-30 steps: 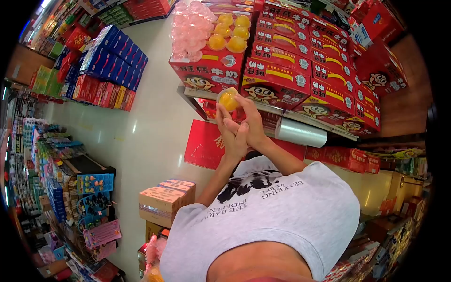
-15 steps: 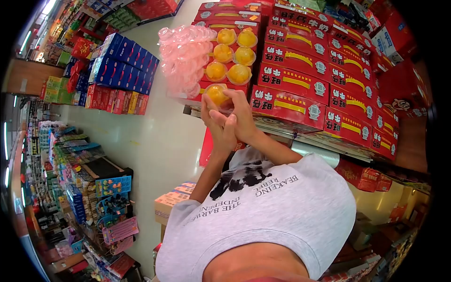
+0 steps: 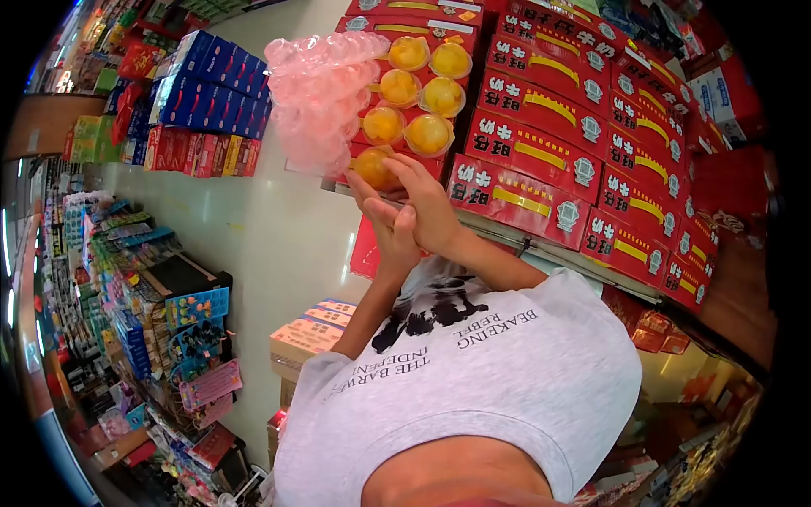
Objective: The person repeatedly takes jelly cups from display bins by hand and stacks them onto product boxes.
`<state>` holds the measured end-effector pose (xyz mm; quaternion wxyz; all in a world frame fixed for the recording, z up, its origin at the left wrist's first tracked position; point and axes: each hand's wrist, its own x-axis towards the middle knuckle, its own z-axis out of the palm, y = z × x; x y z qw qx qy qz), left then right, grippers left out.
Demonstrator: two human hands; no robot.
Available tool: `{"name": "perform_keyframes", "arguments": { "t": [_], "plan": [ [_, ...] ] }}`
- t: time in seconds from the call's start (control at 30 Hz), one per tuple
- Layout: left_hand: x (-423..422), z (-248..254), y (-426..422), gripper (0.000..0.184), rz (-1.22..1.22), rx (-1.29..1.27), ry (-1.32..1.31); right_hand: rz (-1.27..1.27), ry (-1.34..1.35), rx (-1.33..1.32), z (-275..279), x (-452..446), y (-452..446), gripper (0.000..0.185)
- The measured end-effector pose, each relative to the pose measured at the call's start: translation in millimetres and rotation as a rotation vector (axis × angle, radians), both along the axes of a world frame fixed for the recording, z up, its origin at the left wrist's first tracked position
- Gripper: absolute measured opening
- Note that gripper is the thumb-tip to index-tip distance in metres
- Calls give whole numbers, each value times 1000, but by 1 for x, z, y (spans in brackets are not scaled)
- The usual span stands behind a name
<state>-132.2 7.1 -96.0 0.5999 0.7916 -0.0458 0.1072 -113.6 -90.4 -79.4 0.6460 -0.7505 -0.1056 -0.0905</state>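
Observation:
Between my two hands is a clear round cup with yellow contents, at the near edge of the red boxes. My left hand reaches up from below, its fingertips against the cup's near side. My right hand crosses over from the right, its fingers along the cup's right side. The hands touch each other and partly hide the cup. Just beyond, several similar cups stand in two rows on a red box top. Left of them lies a heap of pink-tinted clear plastic packaging with round hollows.
Stacked red milk cartons with yellow handles fill the right. Blue boxes stand on the left across a pale floor. A cardboard carton sits low beside my left arm. Crowded shelves line the far left.
My view has shifted slightly. The cup and both hands appear a little farther left, with the fingers straighter and my right fingers lying more over the cup's side.

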Motion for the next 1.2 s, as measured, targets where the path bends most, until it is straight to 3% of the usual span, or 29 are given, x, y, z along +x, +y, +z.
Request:
{"name": "perform_keyframes", "arguments": {
  "t": [0.13,0.2,0.27,0.33,0.37,0.4,0.47,0.53,0.57,0.7,0.77,0.87,1.07,1.2],
  "plan": [
    [-2,6,-2,93,-77,-267,10,-4,-17,14,-1,1,3,64],
    [-11,2,2,96,42,-13,-26,-52,-164,-113,-4,-3,3,65],
    [-26,-4,10,95,61,-7,-50,-89,-325,-236,-8,-14,8,65],
    [-48,-12,19,93,38,50,-79,94,-94,45,-14,-37,19,62],
    [-64,-13,20,93,72,45,-87,127,-103,40,-19,-50,24,62],
    [-82,-8,17,92,47,-209,-42,174,-69,44,-23,-64,29,63],
    [-116,-6,21,91,53,-467,-21,259,-43,41,-23,-91,35,64],
    [-151,-16,30,90,118,-401,-58,410,-101,-57,-18,-119,40,58],
    [-168,-23,34,90,154,-369,-77,474,1,-57,-12,-136,44,53],
    [-234,-44,49,89,339,-236,-133,658,20,-141,-16,-189,60,54],
    [-276,-49,50,90,459,-169,-136,761,98,-66,-21,-221,70,52],
    [-333,-44,43,88,635,-312,-35,944,142,-72,-22,-271,85,49],
    [-431,-43,32,78,902,-506,-202,1250,-9,-216,-29,-352,103,45],
    [-480,-41,21,53,1047,-551,-214,1426,-42,-341,-38,-395,113,43]
  ]
}}
